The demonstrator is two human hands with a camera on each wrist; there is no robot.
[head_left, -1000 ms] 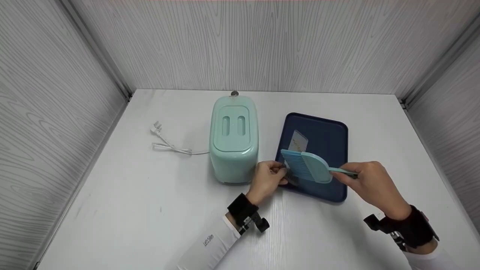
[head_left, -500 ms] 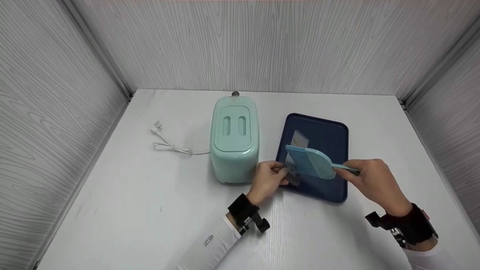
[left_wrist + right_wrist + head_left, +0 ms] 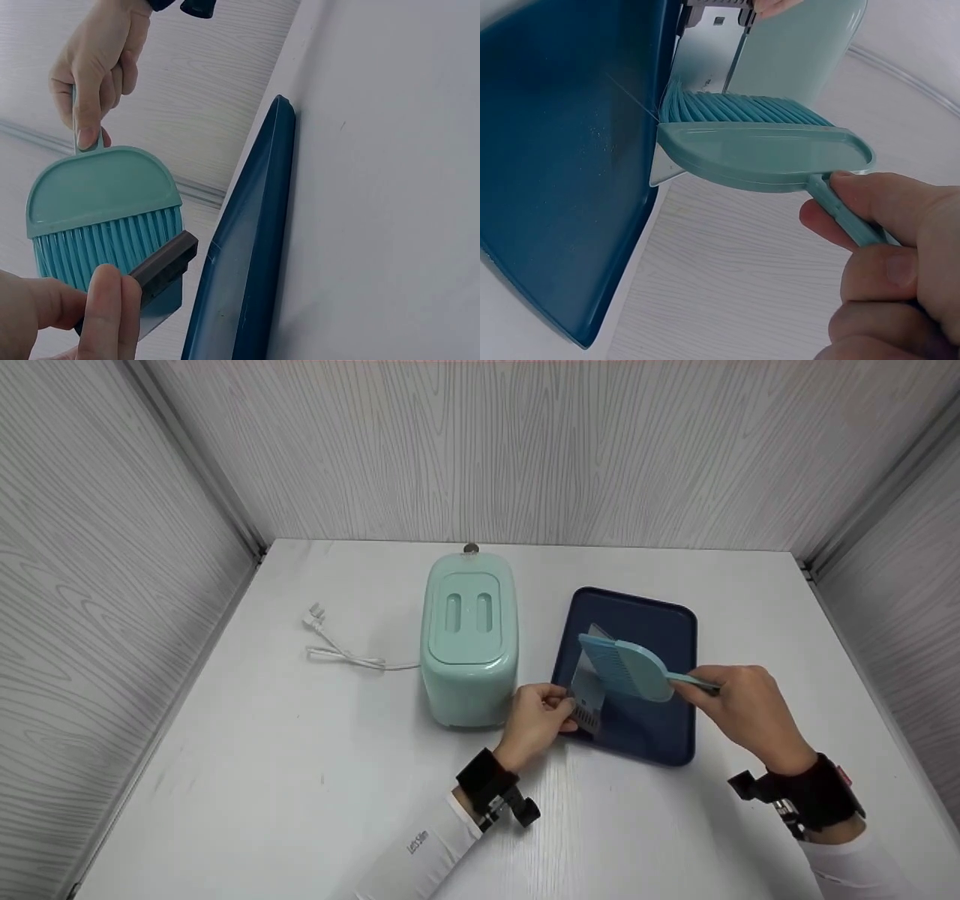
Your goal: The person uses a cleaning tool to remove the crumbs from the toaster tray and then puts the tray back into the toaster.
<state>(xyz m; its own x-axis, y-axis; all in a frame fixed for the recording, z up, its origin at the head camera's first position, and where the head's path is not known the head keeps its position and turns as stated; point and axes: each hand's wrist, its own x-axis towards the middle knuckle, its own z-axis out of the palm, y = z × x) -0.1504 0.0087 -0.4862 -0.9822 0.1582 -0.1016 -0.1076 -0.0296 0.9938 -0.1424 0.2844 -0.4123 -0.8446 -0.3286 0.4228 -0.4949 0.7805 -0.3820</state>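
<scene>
My left hand (image 3: 535,718) pinches the dark slotted end of a toaster crumb tray (image 3: 588,694), a thin shiny metal sheet tilted above the left side of a navy tray (image 3: 656,622). The handle of a mint-green hand brush (image 3: 646,673) is gripped by my right hand (image 3: 750,720). In the right wrist view, the blue bristles (image 3: 742,109) lie against the metal sheet, covering part of it. The left wrist view shows the dark end (image 3: 161,266) between thumb and fingers. Small pale specks dot the navy tray's surface in the right wrist view.
A mint-green toaster (image 3: 469,690) with a lid on top stands just left of the navy tray. Its white cord and plug (image 3: 313,619) lie on the white table further left. Grey wood-grain walls (image 3: 480,450) enclose the back and sides.
The brush has moved up along the crumb tray, away from my left hand and slightly right. The crumb tray looks tilted more steeply. My left hand has stayed nearly in place.
</scene>
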